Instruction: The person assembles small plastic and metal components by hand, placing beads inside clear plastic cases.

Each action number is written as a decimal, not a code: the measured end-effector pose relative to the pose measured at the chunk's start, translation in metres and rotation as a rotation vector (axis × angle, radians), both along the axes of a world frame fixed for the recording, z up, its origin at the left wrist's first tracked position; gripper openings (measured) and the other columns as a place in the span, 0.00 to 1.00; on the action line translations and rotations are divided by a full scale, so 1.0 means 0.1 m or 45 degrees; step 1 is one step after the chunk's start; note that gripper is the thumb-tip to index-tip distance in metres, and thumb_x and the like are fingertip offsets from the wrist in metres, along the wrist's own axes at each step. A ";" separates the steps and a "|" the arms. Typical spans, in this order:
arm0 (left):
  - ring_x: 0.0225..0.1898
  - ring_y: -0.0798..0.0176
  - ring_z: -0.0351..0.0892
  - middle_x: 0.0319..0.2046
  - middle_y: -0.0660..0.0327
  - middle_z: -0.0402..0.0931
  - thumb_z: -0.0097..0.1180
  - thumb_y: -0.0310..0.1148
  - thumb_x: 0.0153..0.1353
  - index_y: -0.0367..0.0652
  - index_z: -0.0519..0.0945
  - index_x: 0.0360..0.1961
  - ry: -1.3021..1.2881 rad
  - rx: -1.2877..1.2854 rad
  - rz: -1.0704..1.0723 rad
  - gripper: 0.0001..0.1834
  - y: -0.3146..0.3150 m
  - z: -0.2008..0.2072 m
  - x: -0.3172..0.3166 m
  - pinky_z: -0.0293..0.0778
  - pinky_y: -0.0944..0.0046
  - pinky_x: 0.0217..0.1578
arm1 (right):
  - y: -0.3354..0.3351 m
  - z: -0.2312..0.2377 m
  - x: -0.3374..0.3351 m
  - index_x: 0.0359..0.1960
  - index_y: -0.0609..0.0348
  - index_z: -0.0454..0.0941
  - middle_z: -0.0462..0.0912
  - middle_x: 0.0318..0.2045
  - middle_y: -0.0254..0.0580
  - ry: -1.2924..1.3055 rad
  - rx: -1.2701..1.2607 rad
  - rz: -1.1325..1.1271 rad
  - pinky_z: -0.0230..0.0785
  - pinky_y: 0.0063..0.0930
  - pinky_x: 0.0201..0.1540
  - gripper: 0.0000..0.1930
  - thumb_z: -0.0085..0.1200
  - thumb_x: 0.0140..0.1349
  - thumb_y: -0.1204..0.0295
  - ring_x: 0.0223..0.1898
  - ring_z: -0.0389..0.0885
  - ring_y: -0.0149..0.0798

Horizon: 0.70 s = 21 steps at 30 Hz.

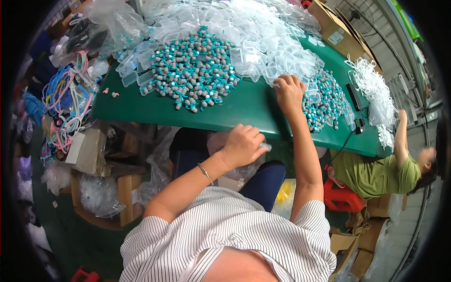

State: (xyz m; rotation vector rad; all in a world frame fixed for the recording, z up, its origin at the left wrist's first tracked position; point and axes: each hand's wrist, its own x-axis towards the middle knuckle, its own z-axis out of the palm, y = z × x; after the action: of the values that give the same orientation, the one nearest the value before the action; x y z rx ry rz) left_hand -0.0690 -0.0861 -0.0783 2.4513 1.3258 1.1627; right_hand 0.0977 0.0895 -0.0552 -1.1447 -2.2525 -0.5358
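Observation:
My left hand [243, 144] is closed over the near edge of the table, with a small clear plastic case [266, 146] poking out by the thumb. Farther forward and to the right, my right hand [290, 93] has its fingers bent down around a clear case at the near edge of a large heap of clear plastic cases [258, 35]. Its fingertips are partly hidden. Left of that hand lies a big pile of grey earplugs with teal cords [192, 70]. A second pile of the same earplugs [326, 98] sits just right of my right wrist.
The green table [263, 108] carries white cords [373, 89] at its right end, near a black device [359, 126]. Coloured bands [66, 103] hang at the left. A person in a green shirt [380, 174] is at the right. Cardboard boxes [131, 192] stand below.

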 end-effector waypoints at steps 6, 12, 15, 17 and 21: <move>0.36 0.57 0.74 0.30 0.62 0.73 0.63 0.35 0.53 0.47 0.80 0.36 0.040 0.053 0.417 0.10 0.22 0.19 -0.38 0.66 0.56 0.38 | -0.52 0.15 -0.09 0.34 0.49 0.79 0.81 0.34 0.32 0.164 -0.046 0.209 0.59 0.43 0.52 0.08 0.62 0.52 0.72 0.42 0.78 0.41; 0.41 0.57 0.73 0.33 0.63 0.74 0.65 0.32 0.51 0.49 0.81 0.37 0.246 0.053 0.746 0.11 0.63 0.20 -0.69 0.64 0.54 0.41 | -1.07 -0.06 -0.11 0.35 0.49 0.78 0.80 0.34 0.32 0.097 -0.158 0.319 0.58 0.44 0.54 0.09 0.62 0.51 0.72 0.43 0.77 0.40; 0.41 0.57 0.73 0.33 0.64 0.74 0.66 0.32 0.50 0.48 0.81 0.34 0.302 0.037 0.780 0.10 0.75 0.13 -0.69 0.64 0.54 0.41 | -1.18 -0.05 -0.14 0.36 0.49 0.78 0.80 0.36 0.31 0.223 -0.234 0.357 0.58 0.45 0.54 0.11 0.64 0.50 0.72 0.43 0.77 0.41; 0.40 0.58 0.74 0.32 0.64 0.75 0.66 0.31 0.49 0.48 0.79 0.31 0.281 0.087 0.737 0.08 0.78 0.12 -0.67 0.64 0.54 0.40 | -1.20 -0.02 -0.06 0.36 0.50 0.79 0.80 0.37 0.33 0.252 -0.239 0.347 0.58 0.43 0.53 0.12 0.65 0.49 0.73 0.44 0.76 0.41; 0.39 0.56 0.74 0.31 0.62 0.74 0.65 0.30 0.49 0.47 0.78 0.30 0.198 0.147 0.610 0.08 0.71 0.07 -0.60 0.66 0.54 0.40 | -1.14 0.03 0.24 0.36 0.52 0.80 0.80 0.37 0.37 0.365 -0.199 0.211 0.60 0.39 0.50 0.11 0.62 0.50 0.77 0.43 0.76 0.43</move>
State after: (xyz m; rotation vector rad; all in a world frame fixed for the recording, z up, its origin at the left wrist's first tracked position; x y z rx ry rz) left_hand -0.1292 -0.0148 -0.0708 2.4135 2.0273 1.1815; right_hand 0.1213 -0.0243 -0.0523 -1.0235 -2.1393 -0.1217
